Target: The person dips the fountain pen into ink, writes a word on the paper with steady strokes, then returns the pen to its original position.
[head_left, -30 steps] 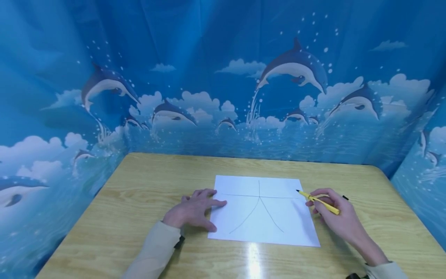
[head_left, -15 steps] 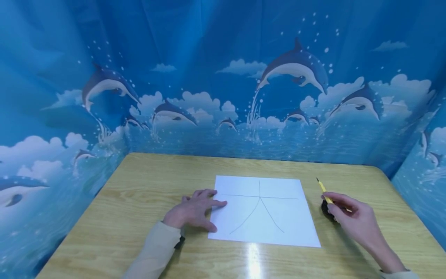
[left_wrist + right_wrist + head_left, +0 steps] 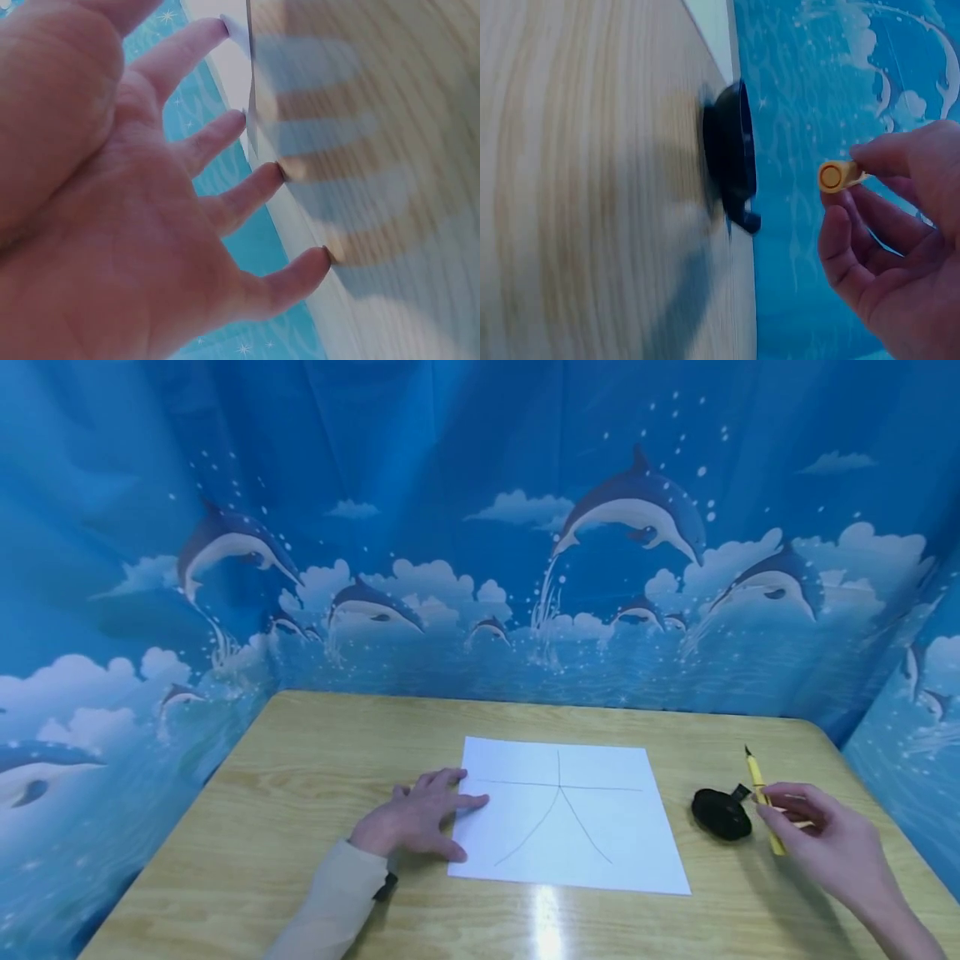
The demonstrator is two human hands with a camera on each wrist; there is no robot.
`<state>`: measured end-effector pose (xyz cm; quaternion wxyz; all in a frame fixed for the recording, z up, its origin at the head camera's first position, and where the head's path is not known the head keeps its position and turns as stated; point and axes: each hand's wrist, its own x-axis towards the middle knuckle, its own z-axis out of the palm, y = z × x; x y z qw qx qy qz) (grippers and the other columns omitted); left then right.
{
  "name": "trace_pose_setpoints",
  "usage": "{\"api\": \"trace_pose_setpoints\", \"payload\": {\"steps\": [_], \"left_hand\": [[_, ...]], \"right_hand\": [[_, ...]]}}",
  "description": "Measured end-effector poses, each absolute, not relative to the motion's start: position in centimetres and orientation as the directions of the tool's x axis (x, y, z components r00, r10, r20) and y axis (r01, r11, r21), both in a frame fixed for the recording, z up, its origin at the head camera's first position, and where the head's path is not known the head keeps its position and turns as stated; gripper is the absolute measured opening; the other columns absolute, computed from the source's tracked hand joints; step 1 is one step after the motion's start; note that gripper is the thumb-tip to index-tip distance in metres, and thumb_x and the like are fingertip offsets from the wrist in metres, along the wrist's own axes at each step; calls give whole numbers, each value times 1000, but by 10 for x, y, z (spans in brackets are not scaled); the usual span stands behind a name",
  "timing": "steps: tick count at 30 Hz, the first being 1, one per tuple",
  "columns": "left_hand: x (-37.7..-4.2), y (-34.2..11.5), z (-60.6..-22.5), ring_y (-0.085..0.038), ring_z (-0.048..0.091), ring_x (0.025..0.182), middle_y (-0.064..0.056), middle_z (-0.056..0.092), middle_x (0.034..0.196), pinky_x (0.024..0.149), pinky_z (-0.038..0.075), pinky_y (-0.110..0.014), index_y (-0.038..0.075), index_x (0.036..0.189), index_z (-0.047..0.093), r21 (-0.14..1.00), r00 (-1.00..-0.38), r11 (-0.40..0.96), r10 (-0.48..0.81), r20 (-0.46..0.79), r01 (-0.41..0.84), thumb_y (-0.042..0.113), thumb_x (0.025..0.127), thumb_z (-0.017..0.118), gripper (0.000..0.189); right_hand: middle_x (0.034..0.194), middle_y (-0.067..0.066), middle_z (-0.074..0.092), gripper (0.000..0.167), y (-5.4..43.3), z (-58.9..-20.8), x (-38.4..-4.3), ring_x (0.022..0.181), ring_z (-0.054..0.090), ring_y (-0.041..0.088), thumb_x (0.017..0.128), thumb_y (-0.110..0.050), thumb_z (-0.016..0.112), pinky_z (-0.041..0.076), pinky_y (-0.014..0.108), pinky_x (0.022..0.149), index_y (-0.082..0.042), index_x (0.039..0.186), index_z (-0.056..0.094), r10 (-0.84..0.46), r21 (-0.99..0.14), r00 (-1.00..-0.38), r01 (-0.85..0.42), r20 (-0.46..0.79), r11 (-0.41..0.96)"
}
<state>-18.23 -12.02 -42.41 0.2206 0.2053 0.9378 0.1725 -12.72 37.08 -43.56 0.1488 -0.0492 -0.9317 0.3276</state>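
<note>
A white sheet of paper (image 3: 645, 852) lies on the table, with thin dark lines crossing and spreading on it. My left hand (image 3: 416, 817) rests at the sheet's left edge with spread fingers, the thumb and index finger over the paper; its fingertips meet the table side in the left wrist view. To the right of the sheet, my right hand (image 3: 836, 839) pinches a yellow pen (image 3: 754, 770), dark tip pointing up and away. The pen's round butt end (image 3: 830, 177) faces the right wrist camera. Left of this hand sits a small black round dish-like object (image 3: 720, 814) with a short tab.
The wooden table (image 3: 315, 760) has rounded far corners. Behind and beside it hangs a blue curtain (image 3: 450, 460) printed with dolphins and clouds. Light glares off the table (image 3: 547, 918) below the sheet.
My right hand has moved right with the pen, from the paper's right edge to past the black dish-like object, which now shows fully. The left hand and paper have stayed put.
</note>
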Motion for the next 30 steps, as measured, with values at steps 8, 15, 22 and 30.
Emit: {"api": "trace_pose_setpoints", "payload": {"steps": [8, 15, 22, 30], "left_hand": [[-180, -122, -422, -39, 21, 156, -3, 28, 167, 116, 17, -80, 33, 151, 50, 428, -818, 838, 486, -308, 337, 41, 83, 83, 76], [-183, -123, -424, -38, 23, 155, -1, 36, 165, 116, 17, -79, 32, 153, 48, 427, -810, 832, 501, -303, 355, 42, 84, 82, 78], [-183, -122, -423, -39, 23, 156, -2, 34, 166, 116, 17, -80, 29, 154, 46, 429, -804, 827, 511, -305, 363, 42, 85, 81, 78], [-182, -120, -422, -39, 26, 153, -3, 39, 162, 113, 22, -81, 26, 153, 49, 427, -798, 820, 525, -296, 381, 40, 85, 81, 76]], "right_hand": [[106, 33, 73, 34, 406, -444, -133, 66, 42, -26, 94, -18, 74, 51, 20, 49, 4, 119, 65, 223, -536, -956, 87, 193, 840], [94, 23, 77, 28, 414, -450, -137, 61, 50, -19, 86, -12, 81, 48, 20, 51, 2, 108, 72, 134, -447, -970, 30, 204, 894], [94, 20, 77, 26, 413, -456, -143, 65, 50, -21, 82, -9, 83, 48, 19, 54, -1, 104, 73, 52, -435, -980, -36, 190, 900], [90, 15, 78, 27, 410, -458, -148, 66, 53, -20, 78, -9, 86, 48, 17, 57, -3, 101, 73, 12, -441, -981, -75, 191, 894]]}}
